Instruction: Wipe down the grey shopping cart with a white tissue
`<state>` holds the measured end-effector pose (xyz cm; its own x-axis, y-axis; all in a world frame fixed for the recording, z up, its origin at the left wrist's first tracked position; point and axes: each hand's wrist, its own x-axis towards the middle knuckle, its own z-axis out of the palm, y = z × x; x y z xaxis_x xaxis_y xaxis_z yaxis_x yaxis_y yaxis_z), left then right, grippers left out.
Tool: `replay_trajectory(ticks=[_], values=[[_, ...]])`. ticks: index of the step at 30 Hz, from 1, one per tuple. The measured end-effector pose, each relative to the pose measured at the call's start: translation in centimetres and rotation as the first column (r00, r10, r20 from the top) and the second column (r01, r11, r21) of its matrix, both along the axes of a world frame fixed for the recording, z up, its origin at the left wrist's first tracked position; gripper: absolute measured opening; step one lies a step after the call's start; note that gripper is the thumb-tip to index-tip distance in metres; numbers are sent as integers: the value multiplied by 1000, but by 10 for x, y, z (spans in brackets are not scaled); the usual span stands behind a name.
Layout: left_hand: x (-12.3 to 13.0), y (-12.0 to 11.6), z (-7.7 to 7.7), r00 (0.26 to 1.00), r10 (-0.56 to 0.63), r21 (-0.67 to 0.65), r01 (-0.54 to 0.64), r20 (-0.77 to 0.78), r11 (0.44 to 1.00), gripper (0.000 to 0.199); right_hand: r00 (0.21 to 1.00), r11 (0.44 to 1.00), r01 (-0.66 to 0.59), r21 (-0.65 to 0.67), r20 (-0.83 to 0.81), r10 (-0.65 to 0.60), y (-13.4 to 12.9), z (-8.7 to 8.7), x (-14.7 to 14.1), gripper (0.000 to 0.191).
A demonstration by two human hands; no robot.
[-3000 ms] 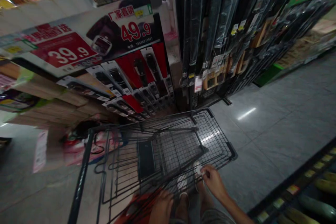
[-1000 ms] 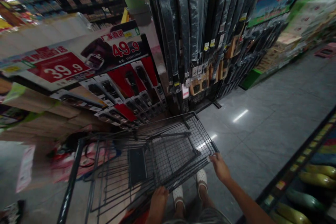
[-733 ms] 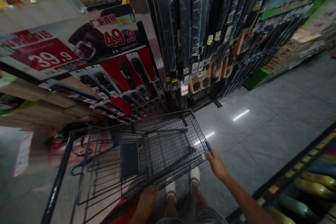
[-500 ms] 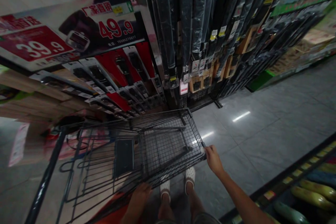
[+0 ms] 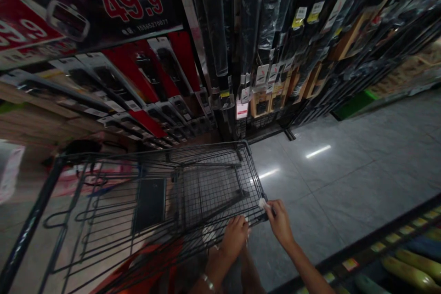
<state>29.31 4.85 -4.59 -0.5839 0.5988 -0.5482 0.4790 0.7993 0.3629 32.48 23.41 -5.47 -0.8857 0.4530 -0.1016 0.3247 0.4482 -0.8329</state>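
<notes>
A dark wire shopping cart (image 5: 206, 193) stretches across the lower left and middle of the head view. My right hand (image 5: 278, 221) pinches a small crumpled white wipe (image 5: 263, 203) at the cart's front right corner. My left hand (image 5: 236, 234) is on or just over the near side rim, its fingers curled together; what they hold, if anything, is hidden. A bracelet (image 5: 207, 281) is on the left wrist. The cart's handle bar (image 5: 31, 220) is at the far left, away from both hands.
Packaged belts (image 5: 165, 69) hang on a red rack beyond the cart. Long plastic-wrapped goods (image 5: 248, 18) hang to its right. A produce shelf edge (image 5: 365, 248) runs along the lower right. Grey tiled floor (image 5: 330, 179) lies between. Orange material (image 5: 138, 262) shows under the cart.
My left hand has moved right along the near side of the cart, closer to my right hand. The white wipe now shows more clearly in my right fingers. The view has shifted nearer the racks.
</notes>
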Motion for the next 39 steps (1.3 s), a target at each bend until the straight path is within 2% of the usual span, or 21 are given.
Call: replay_trajectory(ticks=[4, 6, 8, 13, 19, 26, 32, 36, 39], values=[[-7, 13, -8, 998, -60, 28, 59, 30, 998, 22, 999, 1000, 22, -22, -40, -22, 11, -11, -46, 33], [-8, 11, -10, 996, -83, 26, 81, 43, 996, 26, 998, 999, 34, -35, -53, -35, 15, -14, -53, 30], [-8, 9, -10, 994, -96, 16, 96, 52, 995, 29, 997, 998, 37, -54, -63, -40, 14, -13, -42, 29], [-7, 9, -12, 993, -103, -20, 105, 59, 994, 31, 994, 991, 84, -107, -59, -91, -2, -3, 10, 26], [-13, 12, -13, 995, -95, -45, 96, 26, 994, 30, 974, 960, 197, -199, -71, -215, -5, -8, -7, 24], [-20, 19, -7, 994, -105, -41, 104, -39, 994, 28, 951, 937, 251, -244, -116, -286, -13, -4, 11, 20], [-18, 19, 0, 986, -103, -10, 103, -134, 995, 30, 914, 919, 301, -255, -197, -354, -6, -10, -27, 18], [-17, 14, -3, 977, -124, -2, 126, -172, 992, 25, 877, 884, 378, -274, -200, -437, -20, -7, -8, 16], [-17, 11, -7, 971, -137, 4, 141, -194, 990, 20, 846, 835, 461, -302, -136, -516, -33, -2, 9, 16]])
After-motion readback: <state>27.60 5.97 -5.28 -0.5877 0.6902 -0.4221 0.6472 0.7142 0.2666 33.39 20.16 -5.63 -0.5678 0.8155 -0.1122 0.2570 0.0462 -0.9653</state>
